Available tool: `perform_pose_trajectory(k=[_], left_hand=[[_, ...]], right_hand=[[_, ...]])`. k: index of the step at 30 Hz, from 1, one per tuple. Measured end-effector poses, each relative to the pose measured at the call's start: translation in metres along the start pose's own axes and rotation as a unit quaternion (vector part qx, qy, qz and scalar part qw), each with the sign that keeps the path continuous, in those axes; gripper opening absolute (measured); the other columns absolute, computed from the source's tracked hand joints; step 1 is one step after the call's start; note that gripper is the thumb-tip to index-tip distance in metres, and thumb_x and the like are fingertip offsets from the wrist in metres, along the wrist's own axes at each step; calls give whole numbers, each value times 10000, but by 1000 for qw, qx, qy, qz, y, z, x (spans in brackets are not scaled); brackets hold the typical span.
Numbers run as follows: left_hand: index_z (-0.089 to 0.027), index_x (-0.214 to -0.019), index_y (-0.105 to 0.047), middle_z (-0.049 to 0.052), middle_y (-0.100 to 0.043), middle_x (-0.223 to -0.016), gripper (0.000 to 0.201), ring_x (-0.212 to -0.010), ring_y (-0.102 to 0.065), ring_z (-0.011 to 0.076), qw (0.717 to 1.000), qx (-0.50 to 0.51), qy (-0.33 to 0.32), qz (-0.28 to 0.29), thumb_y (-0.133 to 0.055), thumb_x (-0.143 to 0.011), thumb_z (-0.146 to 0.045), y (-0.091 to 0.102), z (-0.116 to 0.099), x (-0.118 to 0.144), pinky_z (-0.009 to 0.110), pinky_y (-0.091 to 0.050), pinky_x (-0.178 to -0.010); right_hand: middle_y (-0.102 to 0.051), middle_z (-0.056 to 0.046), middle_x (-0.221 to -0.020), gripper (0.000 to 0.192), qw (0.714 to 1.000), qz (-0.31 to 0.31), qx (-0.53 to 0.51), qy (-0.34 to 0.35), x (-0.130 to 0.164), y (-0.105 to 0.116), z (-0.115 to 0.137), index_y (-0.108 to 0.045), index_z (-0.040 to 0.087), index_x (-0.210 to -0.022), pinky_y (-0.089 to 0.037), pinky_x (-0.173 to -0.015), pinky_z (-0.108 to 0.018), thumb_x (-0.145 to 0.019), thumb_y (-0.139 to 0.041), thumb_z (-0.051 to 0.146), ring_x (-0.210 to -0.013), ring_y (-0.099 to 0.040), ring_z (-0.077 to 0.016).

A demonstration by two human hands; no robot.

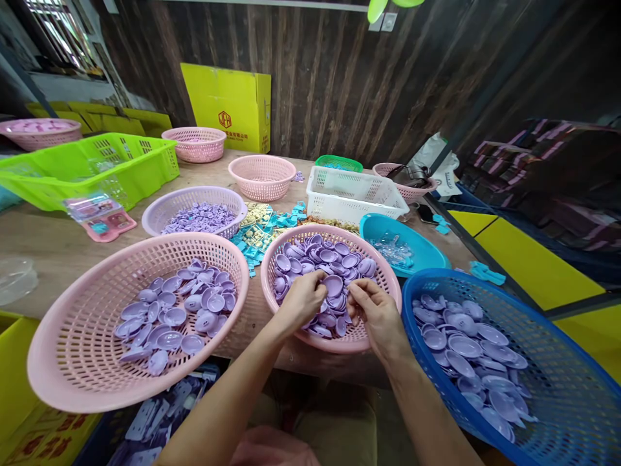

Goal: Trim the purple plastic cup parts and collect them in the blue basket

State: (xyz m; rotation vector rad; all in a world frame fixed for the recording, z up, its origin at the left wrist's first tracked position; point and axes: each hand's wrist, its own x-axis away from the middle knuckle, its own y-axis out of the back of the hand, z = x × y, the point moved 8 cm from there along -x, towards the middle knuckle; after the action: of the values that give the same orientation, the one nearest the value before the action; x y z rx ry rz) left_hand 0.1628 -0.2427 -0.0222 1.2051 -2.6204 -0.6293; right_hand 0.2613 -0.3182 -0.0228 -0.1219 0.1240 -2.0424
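A middle pink basket (pixel 388 285) holds a heap of small purple oval plastic pieces, shaped like shallow dishes. Above this heap my left hand (pixel 305 301) is closed, its thumb and fingers at the edge of one purple oval piece (pixel 333 285) that it appears to grip. My right hand (pixel 376 312) is at the basket's right side with thumb and forefinger pinched together; whatever lies between those fingertips is too small to make out. A larger pink basket (pixel 72 336) to the left and a blue basket (pixel 557 349) to the right contain more such purple pieces.
Behind stand a lilac basket (pixel 158 217) of small purple parts, a white crate (pixel 356 206) and a turquoise bowl (pixel 427 252) of clear parts. Loose turquoise pieces (pixel 252 249) lie between the baskets. A lime-green crate (pixel 145 165) and a packaged toy (pixel 104 223) are at left.
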Motion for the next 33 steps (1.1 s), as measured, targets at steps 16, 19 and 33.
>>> perform_pose_trajectory(k=[16, 19, 33], left_hand=[[-149, -733, -610, -19, -505, -513, 207, -532, -479, 113, 998, -59, -23, -6, -409, -773, -176, 0, -20, 14, 196, -313, -505], [-144, -754, -626, -30, -498, -493, 219, -523, -470, 104, 999, -25, -26, -14, -408, -755, -161, 3, -20, 15, 189, -311, -502], [-150, -844, -638, 60, -653, -723, 252, -628, -557, 145, 986, -155, -35, -41, -391, -802, -127, -1, -30, 22, 227, -340, -589]], right_hand=[[-620, -32, -763, 163, 941, -73, 271, 188, 20, 0, 31, -605, 183, -777, -447, -566, -247, -775, -542, 333, -687, -557, -145], [-634, -34, -751, 149, 880, -79, 384, 267, 28, -6, 40, -601, 189, -781, -453, -639, -277, -817, -494, 286, -698, -575, -157], [-615, -3, -639, 143, 806, -121, 473, 335, 48, -25, 63, -572, 183, -726, -416, -528, -208, -823, -476, 225, -509, -535, -100]])
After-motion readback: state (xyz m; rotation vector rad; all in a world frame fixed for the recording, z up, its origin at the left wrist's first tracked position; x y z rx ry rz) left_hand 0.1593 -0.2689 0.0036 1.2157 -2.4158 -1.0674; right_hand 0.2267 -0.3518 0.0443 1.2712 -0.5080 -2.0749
